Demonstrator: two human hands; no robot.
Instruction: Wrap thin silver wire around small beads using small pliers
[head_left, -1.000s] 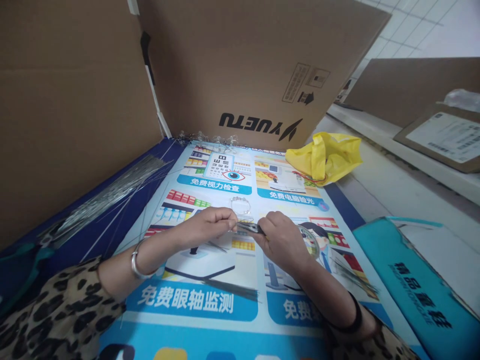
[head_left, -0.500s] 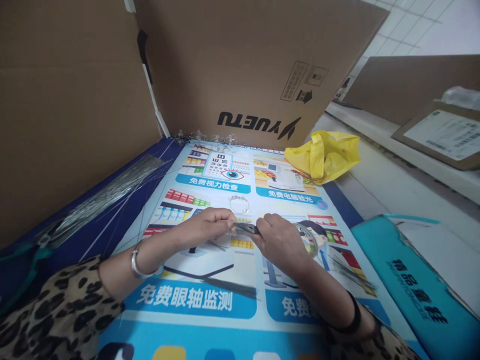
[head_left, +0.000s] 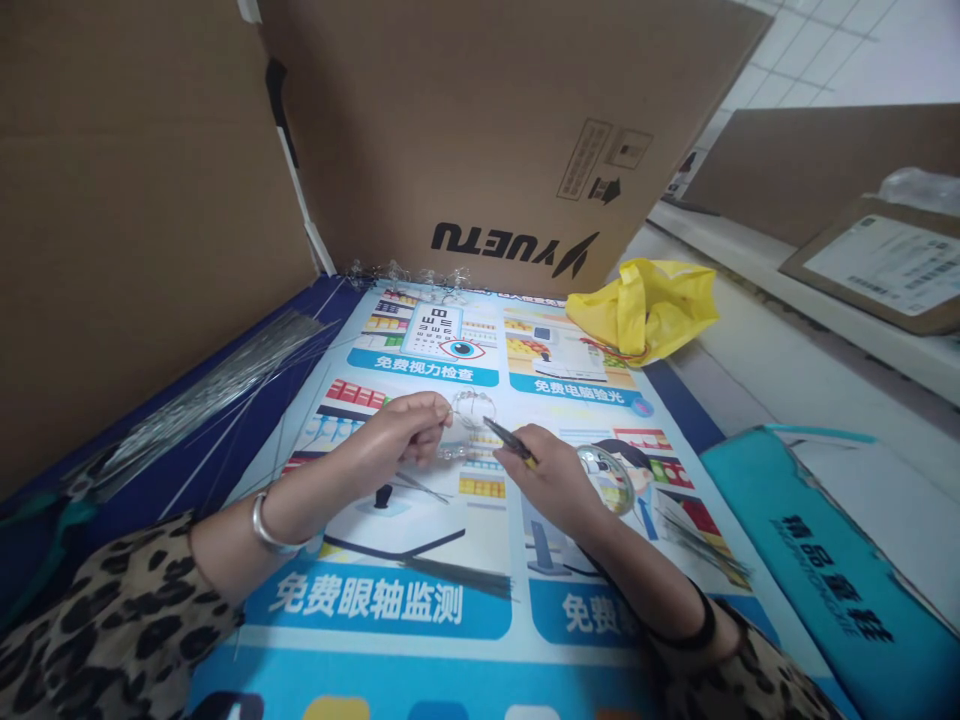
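Note:
My left hand (head_left: 397,432) is closed in a pinch on a small string of clear beads on wire (head_left: 454,452), held just above a printed poster (head_left: 420,600). My right hand (head_left: 551,475) grips small dark pliers (head_left: 504,437), whose tip points up and left toward a clear bead ring (head_left: 474,408) lying on the poster. The two hands are a short way apart. A silver bangle is on my left wrist, a dark band on my right.
A bundle of thin metal wires (head_left: 202,390) lies at the left. Cardboard sheets (head_left: 480,130) stand behind the poster. A yellow plastic bag (head_left: 645,305) sits at the back right, a teal bag (head_left: 825,560) at the right. A round clear container (head_left: 609,475) lies beside my right hand.
The hands have come apart. The left hand moved up and left with the bead piece; the pliers swung from level to pointing up-left toward the bead ring.

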